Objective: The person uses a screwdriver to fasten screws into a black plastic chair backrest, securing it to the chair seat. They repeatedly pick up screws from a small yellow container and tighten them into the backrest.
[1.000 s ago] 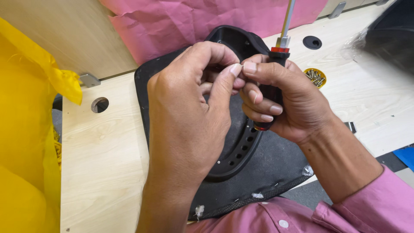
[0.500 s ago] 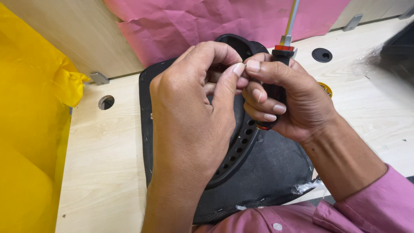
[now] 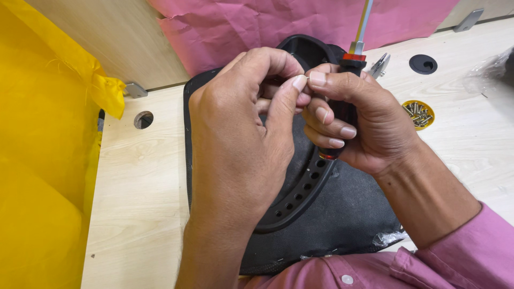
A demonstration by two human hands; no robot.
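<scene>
Screwdriver (image 3: 348, 85) in my right hand (image 3: 364, 126), upper centre of frame: fingers wrapped round black handle, shaft pointing up. My left hand (image 3: 241, 144) curled, thumb and forefinger pinched tip to tip against right forefinger; what they pinch, cannot tell. Beneath both: black perforated curved part (image 3: 300, 190) on dark mat (image 3: 348, 214). Yellow cup of screws (image 3: 418, 114) at right on wooden table (image 3: 139, 182). Yellow cloth (image 3: 48, 160) along left edge.

Matt black plastic strap (image 3: 300, 192), rough dark fabric pad (image 3: 348, 214), pale smooth wood table (image 3: 139, 187), crinkled pink paper (image 3: 241, 27), metal screws (image 3: 418, 113).
</scene>
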